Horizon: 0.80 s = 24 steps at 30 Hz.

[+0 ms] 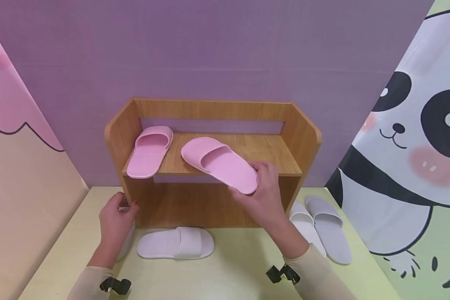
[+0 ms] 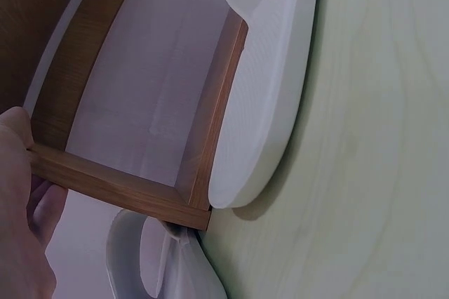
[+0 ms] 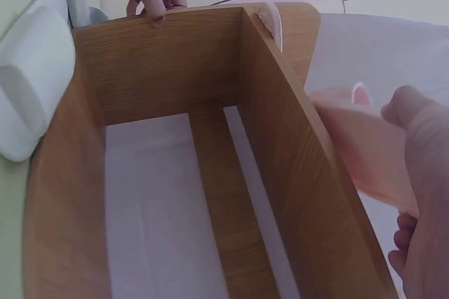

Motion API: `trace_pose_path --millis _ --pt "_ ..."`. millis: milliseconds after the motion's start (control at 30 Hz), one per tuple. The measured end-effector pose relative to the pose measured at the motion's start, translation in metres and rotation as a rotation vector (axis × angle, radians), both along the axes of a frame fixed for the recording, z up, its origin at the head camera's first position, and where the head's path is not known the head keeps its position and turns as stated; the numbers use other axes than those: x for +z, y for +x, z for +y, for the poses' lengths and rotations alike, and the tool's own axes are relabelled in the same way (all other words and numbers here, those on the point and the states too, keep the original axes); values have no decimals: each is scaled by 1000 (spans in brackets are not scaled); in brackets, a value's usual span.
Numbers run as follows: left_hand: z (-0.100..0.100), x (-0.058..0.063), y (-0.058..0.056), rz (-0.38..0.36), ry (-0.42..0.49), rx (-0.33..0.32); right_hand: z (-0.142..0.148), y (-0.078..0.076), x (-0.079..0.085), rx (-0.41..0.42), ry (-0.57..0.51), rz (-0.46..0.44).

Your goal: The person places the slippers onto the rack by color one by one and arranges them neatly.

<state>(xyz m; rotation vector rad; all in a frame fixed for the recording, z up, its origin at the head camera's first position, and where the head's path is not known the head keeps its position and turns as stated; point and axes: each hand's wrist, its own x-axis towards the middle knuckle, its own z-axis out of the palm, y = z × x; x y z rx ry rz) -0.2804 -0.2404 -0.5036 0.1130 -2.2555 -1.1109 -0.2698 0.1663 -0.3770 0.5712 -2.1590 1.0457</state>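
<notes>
My right hand (image 1: 261, 193) holds a pink slipper (image 1: 225, 164) by its heel, thumb below and fingers over the far edge. The slipper is tilted, toe up to the left, in front of the upper shelf of a small wooden shoe rack (image 1: 213, 204). Its mate, another pink slipper (image 1: 151, 152), lies at the left end of that shelf, toe toward the back. My left hand (image 1: 117, 218) grips the front edge of the rack's left side panel (image 2: 119, 190), with thumb and fingers on either side of it. In the right wrist view the held slipper (image 3: 372, 148) shows beside the shelf board.
A white slipper (image 1: 174, 243) lies sideways before the rack. Another white slipper (image 2: 130, 257) is partly hidden behind my left hand. To the right of the rack lie a white slipper (image 1: 305, 225) and a greyish slipper (image 1: 330, 229). A purple wall (image 1: 213, 50) stands behind.
</notes>
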Motion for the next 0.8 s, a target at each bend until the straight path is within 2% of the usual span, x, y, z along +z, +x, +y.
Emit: trace_pose_path --millis 233,500,800 --pt "0 -1 1 -9 1 8 -26 -17 13 -83 37 46" --pt "1 0 4 -5 7 -5 -47 -38 19 -164 78 50" --pt "0 1 0 20 11 -3 -60 -44 26 -225 153 41"
